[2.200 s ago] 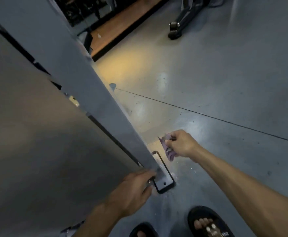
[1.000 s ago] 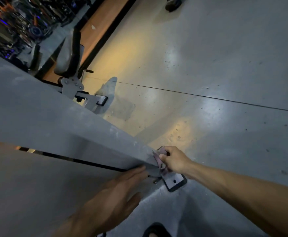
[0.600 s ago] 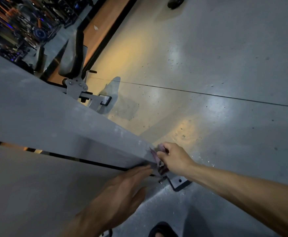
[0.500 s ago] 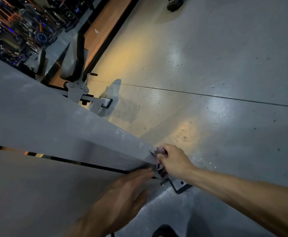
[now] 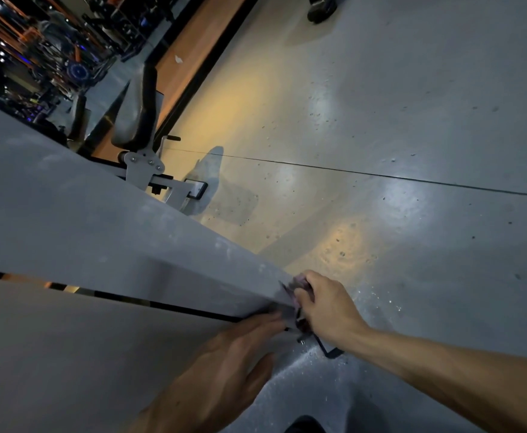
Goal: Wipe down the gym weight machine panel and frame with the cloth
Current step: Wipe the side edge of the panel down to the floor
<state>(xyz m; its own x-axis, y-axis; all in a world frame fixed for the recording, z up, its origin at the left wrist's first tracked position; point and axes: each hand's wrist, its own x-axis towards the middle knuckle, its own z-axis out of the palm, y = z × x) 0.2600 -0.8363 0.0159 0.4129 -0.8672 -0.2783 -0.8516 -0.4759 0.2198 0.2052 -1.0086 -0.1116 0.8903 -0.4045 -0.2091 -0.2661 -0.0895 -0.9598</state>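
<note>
**Wiping low on the frame, close to the floor plate**

Bracing comes first on the left: the panel (image 5: pixel 68 354) fills that side, a thin dark gap parting it from the grey frame (image 5: pixel 106 232). The left hand (image 5: pixel 221 379) lies flat, fingers straight and spread, tips at that gap. Should the palm slide, a fingertip could slip into the slot — a pinch risk, as I judge it.

Further right, the right hand (image 5: pixel 324 307) curls its fingers round the purple cloth (image 5: pixel 299 284) and presses it on the frame's lower end, just above the dark-edged foot plate (image 5: pixel 329 350). Only a small part of the cloth shows; bunched this tight, it may skip the corner, or the knuckles may scrape the plate's edge or its bolt.

The floor (image 5: pixel 412 151) near the foot looks speckled with grit — drag the cloth down there and it would smear dirt back onto the metal.
</note>
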